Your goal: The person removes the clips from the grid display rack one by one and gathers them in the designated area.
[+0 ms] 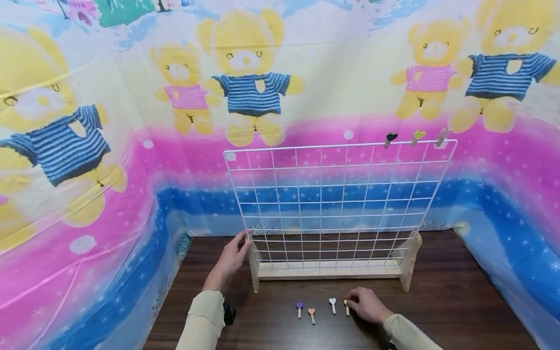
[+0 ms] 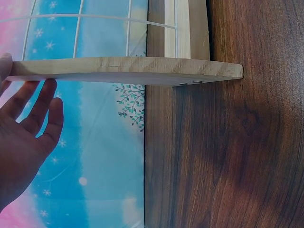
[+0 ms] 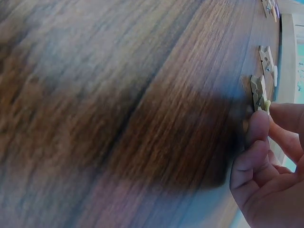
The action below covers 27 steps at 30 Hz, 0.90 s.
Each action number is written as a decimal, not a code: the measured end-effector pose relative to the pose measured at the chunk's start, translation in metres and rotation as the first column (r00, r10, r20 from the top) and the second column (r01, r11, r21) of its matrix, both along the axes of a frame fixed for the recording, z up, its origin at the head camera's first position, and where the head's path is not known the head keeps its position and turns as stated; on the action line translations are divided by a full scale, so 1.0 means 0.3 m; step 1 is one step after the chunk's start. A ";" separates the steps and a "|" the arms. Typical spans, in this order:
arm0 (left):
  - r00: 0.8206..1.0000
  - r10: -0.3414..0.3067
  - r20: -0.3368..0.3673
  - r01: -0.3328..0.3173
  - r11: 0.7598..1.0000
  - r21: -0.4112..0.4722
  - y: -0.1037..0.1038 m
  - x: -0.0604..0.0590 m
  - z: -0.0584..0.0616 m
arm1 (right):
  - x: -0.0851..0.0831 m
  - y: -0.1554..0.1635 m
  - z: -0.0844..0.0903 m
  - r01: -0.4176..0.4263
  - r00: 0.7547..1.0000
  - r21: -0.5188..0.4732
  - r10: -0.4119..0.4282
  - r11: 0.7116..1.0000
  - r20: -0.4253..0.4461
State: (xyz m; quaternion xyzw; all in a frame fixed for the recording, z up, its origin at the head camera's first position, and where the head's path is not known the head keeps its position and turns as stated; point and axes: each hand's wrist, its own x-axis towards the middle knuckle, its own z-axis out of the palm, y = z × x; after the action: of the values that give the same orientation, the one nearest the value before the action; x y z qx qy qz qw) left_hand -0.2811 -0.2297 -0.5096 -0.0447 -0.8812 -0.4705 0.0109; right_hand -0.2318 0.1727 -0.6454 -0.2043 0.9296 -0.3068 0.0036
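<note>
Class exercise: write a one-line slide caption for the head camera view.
Left hand steadies the wire grid stand while right hand pinches a heart clothespin on the table.

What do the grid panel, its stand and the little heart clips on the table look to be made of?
Grid panel: thin wire, seemingly metal with a smooth white coating. Stand: pale unfinished-looking wood with visible grain. Heart clips: small wooden pegs with coloured heart tops; the hearts' material is too small to tell. Table: dark wood-grain surface, possibly laminate.

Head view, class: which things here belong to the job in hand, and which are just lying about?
In the job:
right hand pinching a peg
left hand touching the rack
three pegs on the rack's top
three pegs on the table

Just about:
table
bear sheet
</note>
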 end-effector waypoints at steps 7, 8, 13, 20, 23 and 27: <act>1.000 -0.003 -0.017 0.003 1.000 0.002 0.001 0.001 -0.002 | -0.004 0.026 0.032 0.001 1.000 0.011 -0.001 1.000 -0.024; 1.000 -0.001 -0.017 0.001 1.000 0.002 0.001 0.001 -0.001 | -0.005 0.031 0.042 0.001 1.000 0.012 -0.001 1.000 -0.029; 1.000 -0.004 -0.025 0.004 1.000 -0.002 0.000 -0.001 0.001 | -0.010 0.052 0.110 0.005 0.999 0.013 -0.004 1.000 -0.043; 1.000 0.000 -0.022 0.000 1.000 0.007 0.001 -0.003 0.004 | -0.011 0.077 0.235 -0.051 0.993 0.023 0.053 0.998 -0.106; 1.000 -0.001 -0.015 0.001 1.000 0.003 0.002 -0.002 0.003 | -0.009 0.083 0.282 -0.060 0.985 0.019 0.062 0.998 -0.159; 1.000 0.007 0.005 -0.007 1.000 0.007 0.004 0.000 0.004 | -0.008 0.089 0.332 -0.061 0.972 0.010 0.061 0.998 -0.226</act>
State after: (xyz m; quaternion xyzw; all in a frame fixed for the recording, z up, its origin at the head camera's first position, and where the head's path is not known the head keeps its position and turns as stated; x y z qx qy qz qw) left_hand -0.2812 -0.2286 -0.5083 -0.0405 -0.8797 -0.4738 0.0106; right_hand -0.2342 0.1993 -0.5458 -0.2664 0.9178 -0.2797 -0.0925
